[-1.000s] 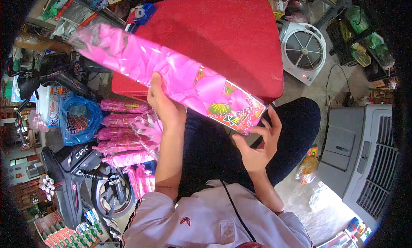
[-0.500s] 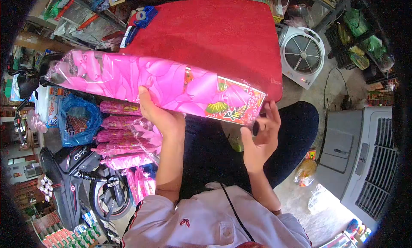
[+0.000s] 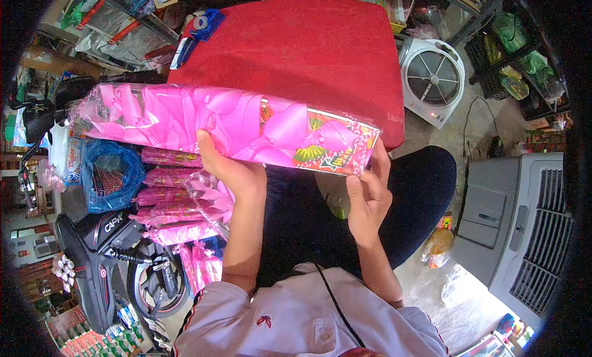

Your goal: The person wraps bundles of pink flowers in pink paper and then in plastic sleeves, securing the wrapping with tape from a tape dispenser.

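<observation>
Now closed on the pack's (image 3: 228, 125) printed end, right hand (image 3: 368, 193) pinches it mid-frame; left hand (image 3: 231, 169) grips its middle; red table (image 3: 308, 48) behind.

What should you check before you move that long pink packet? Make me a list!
1. Left hand holds the pink packet near its middle: ok.
2. Right hand pinches the printed end: ok.
3. Packet lies roughly level, not drooping: ok.
4. Printed end sealed shut: cannot tell.
5. Packet lifted off the red table: cannot tell.
6. Pile of pink packets sits low at the left, away from both hands: ok.
</observation>
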Demonstrator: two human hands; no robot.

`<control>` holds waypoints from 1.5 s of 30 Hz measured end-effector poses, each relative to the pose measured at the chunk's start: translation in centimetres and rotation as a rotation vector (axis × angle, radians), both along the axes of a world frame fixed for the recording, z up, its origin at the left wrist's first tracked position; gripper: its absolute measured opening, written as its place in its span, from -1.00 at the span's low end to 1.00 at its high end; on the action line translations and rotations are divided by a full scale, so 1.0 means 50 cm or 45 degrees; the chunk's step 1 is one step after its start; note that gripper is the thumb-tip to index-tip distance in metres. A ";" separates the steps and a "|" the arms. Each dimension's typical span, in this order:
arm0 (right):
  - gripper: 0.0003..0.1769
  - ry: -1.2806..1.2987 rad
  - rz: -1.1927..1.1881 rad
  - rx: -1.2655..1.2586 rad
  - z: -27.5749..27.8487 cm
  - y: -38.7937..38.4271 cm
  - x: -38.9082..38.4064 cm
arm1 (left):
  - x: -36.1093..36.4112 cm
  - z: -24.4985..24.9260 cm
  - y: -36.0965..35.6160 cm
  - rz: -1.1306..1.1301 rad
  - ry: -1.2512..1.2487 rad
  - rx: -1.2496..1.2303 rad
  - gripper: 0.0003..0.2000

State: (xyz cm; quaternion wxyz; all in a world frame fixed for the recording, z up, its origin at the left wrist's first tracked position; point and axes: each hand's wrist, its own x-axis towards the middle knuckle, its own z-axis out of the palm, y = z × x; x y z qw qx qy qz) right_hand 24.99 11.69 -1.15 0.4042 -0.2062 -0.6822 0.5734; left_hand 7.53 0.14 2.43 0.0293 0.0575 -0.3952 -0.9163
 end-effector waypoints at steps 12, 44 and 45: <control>-0.77 0.187 -0.026 -0.050 -0.017 -0.001 -0.006 | -0.001 -0.011 0.001 -0.052 -0.005 -0.012 -0.40; -0.88 0.158 -0.187 -0.463 0.030 0.013 0.003 | 0.066 0.021 0.004 0.113 0.054 -0.102 -0.29; -0.84 0.120 -0.155 -0.493 0.033 0.018 0.006 | 0.068 0.021 0.006 0.131 0.043 -0.121 -0.29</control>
